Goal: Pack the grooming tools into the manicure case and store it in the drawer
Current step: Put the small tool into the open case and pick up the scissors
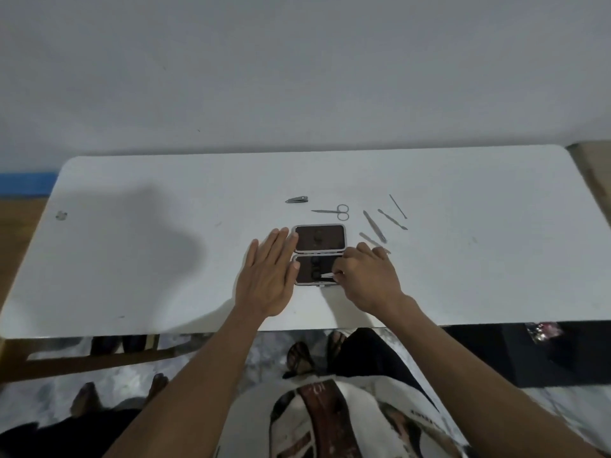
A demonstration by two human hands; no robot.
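Mid-packing: right hand [367, 276] fingers pinched 1 slim tool [327, 275] into open manicure case [319, 254]; left hand [269, 271] flat, steadying. Next, probably fetching scissors [332, 211] beyond the fingers.

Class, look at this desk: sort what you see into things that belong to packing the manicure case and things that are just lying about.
Belongs to the job:
manicure case, open
small tool pinched by right hand
nail clipper
scissors
slim metal tools
left hand steadying the case

Just lying about:
small round object near the table's left edge
sandals on the floor
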